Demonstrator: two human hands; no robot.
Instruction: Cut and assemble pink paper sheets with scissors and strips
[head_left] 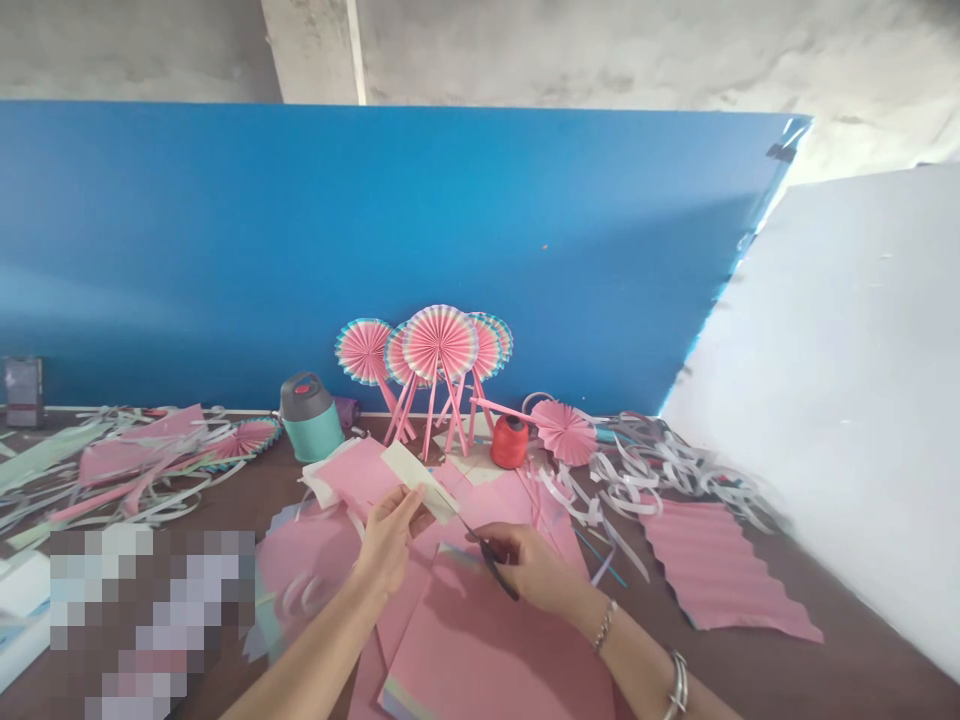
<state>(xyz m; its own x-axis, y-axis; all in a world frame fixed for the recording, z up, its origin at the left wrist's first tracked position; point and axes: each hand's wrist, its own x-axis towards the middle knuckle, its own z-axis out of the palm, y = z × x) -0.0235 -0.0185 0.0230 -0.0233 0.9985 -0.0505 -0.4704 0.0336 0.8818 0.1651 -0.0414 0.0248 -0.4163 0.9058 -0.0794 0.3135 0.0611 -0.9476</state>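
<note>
My left hand [395, 530] pinches a pale cream strip of paper [414, 474], held up over the pink sheets. In my right hand [529, 565] is a pair of scissors [498, 572] with dark handles, its blades at the lower right end of the strip. Whether the blades are parted is too small to tell. Below both hands lies a stack of pink paper [480, 640] with a pale, multicoloured edge. More pink sheets spread under and behind the left hand.
Pleated pink paper fans [440, 343] stand against the blue panel [450, 200]. Near them are a teal container [313, 430] with a grey lid and a red container [510, 442]. Curled white paper strips [637, 480] and a pleated pink sheet [727, 570] lie at right, paper scraps [142, 460] at left.
</note>
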